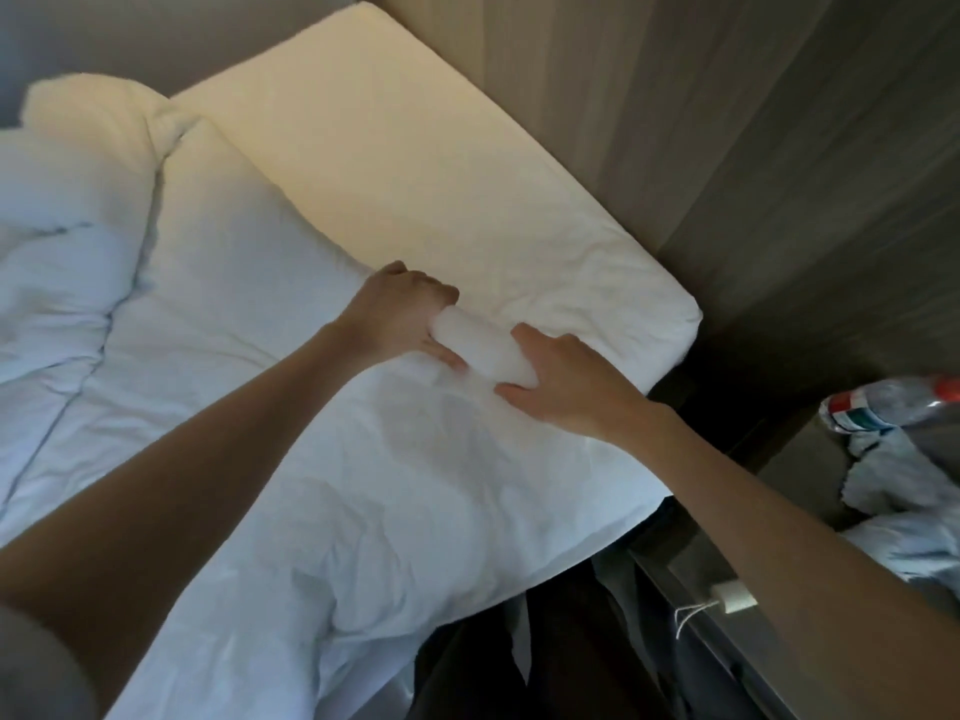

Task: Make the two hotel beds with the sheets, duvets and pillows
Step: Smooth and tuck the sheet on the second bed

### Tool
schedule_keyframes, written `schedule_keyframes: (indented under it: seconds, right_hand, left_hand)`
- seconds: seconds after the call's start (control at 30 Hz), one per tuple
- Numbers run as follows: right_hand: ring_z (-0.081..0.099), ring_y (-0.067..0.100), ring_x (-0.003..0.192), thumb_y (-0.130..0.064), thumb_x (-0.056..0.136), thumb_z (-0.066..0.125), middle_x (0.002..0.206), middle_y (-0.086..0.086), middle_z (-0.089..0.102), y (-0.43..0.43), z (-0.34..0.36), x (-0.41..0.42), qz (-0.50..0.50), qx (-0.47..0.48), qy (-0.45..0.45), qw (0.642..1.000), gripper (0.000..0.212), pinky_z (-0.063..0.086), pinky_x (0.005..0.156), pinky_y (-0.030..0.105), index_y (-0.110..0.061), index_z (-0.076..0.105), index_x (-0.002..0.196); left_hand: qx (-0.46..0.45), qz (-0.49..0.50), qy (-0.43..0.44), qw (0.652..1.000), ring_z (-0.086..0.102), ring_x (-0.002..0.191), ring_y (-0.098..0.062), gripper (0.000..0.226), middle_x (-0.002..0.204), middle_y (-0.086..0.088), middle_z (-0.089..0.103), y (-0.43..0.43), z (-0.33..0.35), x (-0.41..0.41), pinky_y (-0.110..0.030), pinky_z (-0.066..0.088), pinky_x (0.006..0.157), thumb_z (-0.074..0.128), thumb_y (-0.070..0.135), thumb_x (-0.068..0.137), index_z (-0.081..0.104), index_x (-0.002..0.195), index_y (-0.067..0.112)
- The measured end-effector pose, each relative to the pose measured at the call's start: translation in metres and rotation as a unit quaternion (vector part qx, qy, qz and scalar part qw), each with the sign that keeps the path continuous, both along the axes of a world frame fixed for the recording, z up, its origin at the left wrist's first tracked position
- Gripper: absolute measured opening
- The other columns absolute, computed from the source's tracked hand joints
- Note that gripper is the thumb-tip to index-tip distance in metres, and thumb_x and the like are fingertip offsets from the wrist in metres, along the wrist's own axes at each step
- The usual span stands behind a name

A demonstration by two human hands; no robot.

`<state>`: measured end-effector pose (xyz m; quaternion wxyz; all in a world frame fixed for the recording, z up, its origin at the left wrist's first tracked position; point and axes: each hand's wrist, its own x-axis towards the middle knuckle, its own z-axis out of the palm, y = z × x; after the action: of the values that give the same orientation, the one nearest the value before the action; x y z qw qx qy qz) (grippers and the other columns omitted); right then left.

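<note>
Between left hand (402,311), right hand (563,379): gripped duvet fold (488,351).

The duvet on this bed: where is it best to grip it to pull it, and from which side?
Grip the duvet at its rolled edge, coming from above. The roll is a raised ridge that fingers can wrap around, as the left hand and right hand do.

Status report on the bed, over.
Left hand and right hand both grip the duvet at its rolled edge. Sheet bare beyond it. Nothing in the way.
</note>
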<state>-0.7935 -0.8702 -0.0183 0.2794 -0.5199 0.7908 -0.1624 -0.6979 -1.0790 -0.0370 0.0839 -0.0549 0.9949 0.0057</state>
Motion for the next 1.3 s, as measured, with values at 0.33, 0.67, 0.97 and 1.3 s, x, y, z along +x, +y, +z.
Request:
schedule_keyframes:
  seconds: [0.33, 0.67, 0.97, 1.3]
  right_hand:
    - [0.048, 0.017, 0.077, -0.048, 0.094, 0.053, 0.075, -0.013, 0.047, 0.052, 0.053, -0.122, -0.053, 0.009, 0.048, 0.997, 0.027, 0.035, 0.063, 0.032, -0.022, 0.047, 0.097]
    - [0.058, 0.031, 0.092, -0.047, 0.097, 0.048, 0.093, 0.006, 0.059, 0.142, 0.013, -0.226, -0.151, 0.080, 0.115, 0.979, 0.029, 0.034, 0.066, 0.033, -0.018, 0.042, 0.095]
    - [0.038, 0.027, 0.131, -0.023, 0.097, 0.050, 0.143, 0.005, 0.045, 0.127, -0.035, -0.225, -0.154, 0.128, 0.091, 0.976, 0.048, 0.039, 0.104, 0.041, -0.018, 0.039, 0.143]
    - [0.037, 0.021, 0.134, -0.027, 0.097, 0.052, 0.144, -0.002, 0.046, 0.099, -0.002, -0.147, -0.061, 0.027, 0.112, 0.991, 0.048, 0.033, 0.112, 0.039, -0.020, 0.042, 0.143]
  left_hand:
    - [0.001, 0.045, 0.023, 0.999, 0.057, 0.067, -0.026, 0.074, 0.075, -0.004, 0.063, 0.054, 0.057, -0.129, -0.028, 0.029, 0.070, 0.071, 0.078, 0.050, 0.043, 0.075, 0.014]
    - [0.048, 0.036, -0.057, 0.997, 0.057, 0.080, -0.023, 0.065, 0.084, 0.000, 0.058, 0.145, 0.015, -0.264, -0.030, 0.032, 0.076, 0.074, 0.069, 0.061, 0.047, 0.085, 0.015]
    - [0.084, 0.125, -0.015, 0.988, 0.034, 0.138, -0.024, 0.051, 0.148, -0.004, 0.039, 0.136, -0.019, -0.247, -0.040, 0.026, 0.113, 0.046, 0.037, 0.098, 0.038, 0.145, 0.018]
    - [0.074, 0.200, 0.029, 0.977, 0.015, 0.148, -0.022, 0.055, 0.159, -0.001, 0.022, 0.134, 0.020, -0.101, -0.041, 0.015, 0.119, 0.037, 0.039, 0.101, 0.026, 0.152, 0.021]
